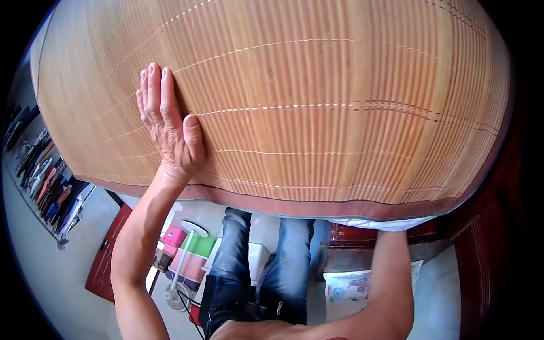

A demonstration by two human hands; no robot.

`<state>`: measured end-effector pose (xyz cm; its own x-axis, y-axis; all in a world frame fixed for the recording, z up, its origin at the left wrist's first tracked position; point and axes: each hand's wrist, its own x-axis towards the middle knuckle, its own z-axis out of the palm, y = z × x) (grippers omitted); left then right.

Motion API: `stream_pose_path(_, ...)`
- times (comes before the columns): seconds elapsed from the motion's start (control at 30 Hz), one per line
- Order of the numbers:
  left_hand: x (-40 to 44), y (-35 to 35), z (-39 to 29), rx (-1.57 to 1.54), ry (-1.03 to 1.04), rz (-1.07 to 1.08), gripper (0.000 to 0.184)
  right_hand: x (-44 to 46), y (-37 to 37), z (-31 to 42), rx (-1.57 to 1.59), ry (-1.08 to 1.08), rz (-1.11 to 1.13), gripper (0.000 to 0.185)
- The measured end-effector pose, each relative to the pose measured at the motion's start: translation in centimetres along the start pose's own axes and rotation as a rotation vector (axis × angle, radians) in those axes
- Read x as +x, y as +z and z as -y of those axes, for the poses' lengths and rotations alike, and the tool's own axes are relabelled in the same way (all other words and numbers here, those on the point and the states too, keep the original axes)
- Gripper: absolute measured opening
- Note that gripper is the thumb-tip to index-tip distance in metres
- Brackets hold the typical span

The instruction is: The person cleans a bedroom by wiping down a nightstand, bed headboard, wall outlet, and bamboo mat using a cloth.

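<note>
A large bamboo mat (294,130) with a reddish-brown cloth border fills the upper part of the view. On its left part, my left hand (170,122) lies flat, palm down, with its fingers stretched out and the thumb a little apart. My right forearm reaches up to the mat's near edge at the lower right. Beyond the wrist, my right hand is hidden under the mat, beside a strip of white patterned cloth (391,224).
Clothes (48,181) hang on a rail at the far left. Below the mat stand a white fan (178,294), pink and green boxes (198,245), a dark red wooden cabinet (351,241) and a floral cloth (348,286). A red panel (110,255) is at the left.
</note>
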<state>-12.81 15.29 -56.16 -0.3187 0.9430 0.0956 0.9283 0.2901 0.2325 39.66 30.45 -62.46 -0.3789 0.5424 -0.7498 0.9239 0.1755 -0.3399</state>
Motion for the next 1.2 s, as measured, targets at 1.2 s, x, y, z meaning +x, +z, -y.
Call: stream_pose_path(1.2, -49.6, -18.7, 3.9, -0.783, -1.294, -0.088, 0.05, -22.8, 5.6, 20.7, -0.555, -0.536, 0.245, 0.04)
